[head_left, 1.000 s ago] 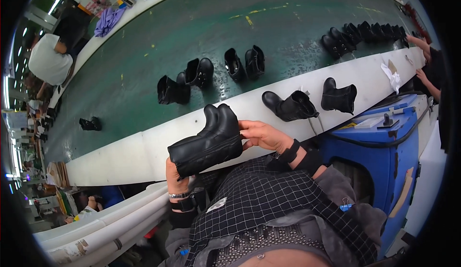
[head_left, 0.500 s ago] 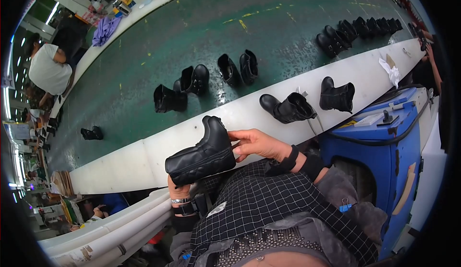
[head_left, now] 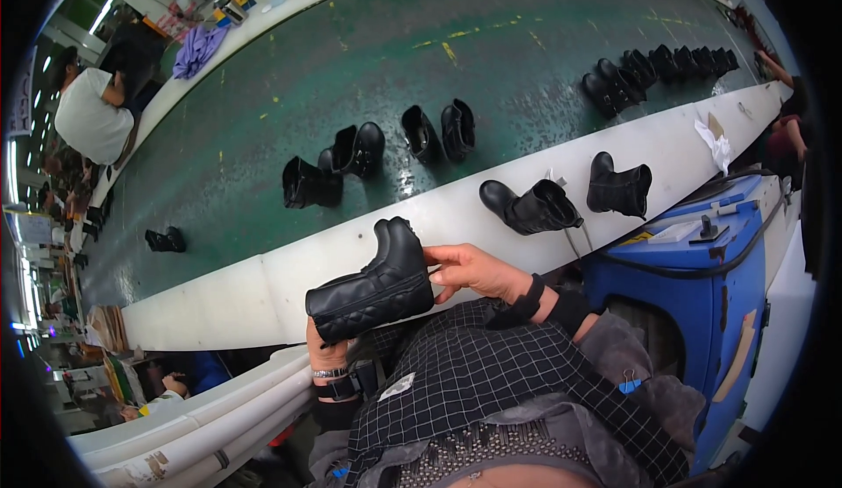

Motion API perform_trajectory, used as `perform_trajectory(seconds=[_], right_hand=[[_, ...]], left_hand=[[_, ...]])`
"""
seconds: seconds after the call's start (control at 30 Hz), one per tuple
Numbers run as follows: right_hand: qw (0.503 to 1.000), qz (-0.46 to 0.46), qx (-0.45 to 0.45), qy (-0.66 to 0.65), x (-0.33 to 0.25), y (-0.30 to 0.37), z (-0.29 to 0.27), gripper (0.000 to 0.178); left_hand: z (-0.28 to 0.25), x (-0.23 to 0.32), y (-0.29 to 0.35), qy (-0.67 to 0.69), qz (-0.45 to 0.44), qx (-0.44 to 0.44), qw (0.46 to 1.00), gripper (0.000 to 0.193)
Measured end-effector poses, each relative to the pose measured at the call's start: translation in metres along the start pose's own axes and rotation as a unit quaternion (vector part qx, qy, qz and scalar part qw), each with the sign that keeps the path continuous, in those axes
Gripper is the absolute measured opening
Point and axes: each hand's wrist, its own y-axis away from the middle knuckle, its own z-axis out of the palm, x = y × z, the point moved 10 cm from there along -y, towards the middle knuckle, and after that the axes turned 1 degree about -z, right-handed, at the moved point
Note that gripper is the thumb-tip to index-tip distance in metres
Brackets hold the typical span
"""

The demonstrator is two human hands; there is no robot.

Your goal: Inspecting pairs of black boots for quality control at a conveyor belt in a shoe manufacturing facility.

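A black ankle boot [head_left: 373, 291] with a quilted side panel is held in front of me, over the near edge of the white bench [head_left: 210, 308], its toe pointing up and away. My left hand [head_left: 326, 348] goes in at or under the shaft opening and supports it; its fingers are hidden by the boot. With bent fingertips and thumb, my right hand [head_left: 469, 270] grips the boot at its sole side near the heel. To the right on the bench, a second black boot [head_left: 531, 209] lies tilted and another boot [head_left: 618, 187] stands beside it.
Beyond the bench runs a green conveyor belt [head_left: 491, 76] carrying several black boots, with a row of boots [head_left: 667, 67] at the far right. A blue machine [head_left: 693, 269] stands at my right. White pipes [head_left: 219, 418] run at lower left. A person [head_left: 92, 115] sits across the belt.
The view has shifted slightly. My hands and the held boot keep nearly the same pose, the boot turned a little. At the far right, another person's arms have moved.
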Motion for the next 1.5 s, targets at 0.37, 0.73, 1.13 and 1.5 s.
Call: perform_trajectory(seconds=[0.37, 0.73, 1.13, 1.5], right_hand=[[0.995, -0.005, 0.008, -0.095, 0.017, -0.005, -0.011, 0.051], [0.926, -0.033, 0.206, -0.314, 0.053, -0.019, -0.075, 0.039], [0.873, 0.036, -0.042, -0.485, 0.086, -0.026, -0.072, 0.059], [0.875, 0.037, -0.136, -0.464, 0.074, -0.034, -0.065, 0.059]], left_hand=[[0.08, 0.034, 0.021, -0.097, 0.049, -0.087, 0.99, 0.024], [0.124, 0.038, 0.029, -0.355, 0.182, -0.009, 0.917, 0.044], [0.041, 0.054, 0.053, 0.004, 0.23, 0.066, 0.971, 0.027], [0.029, 0.02, 0.081, 0.258, 0.229, 0.042, 0.938, 0.045]])
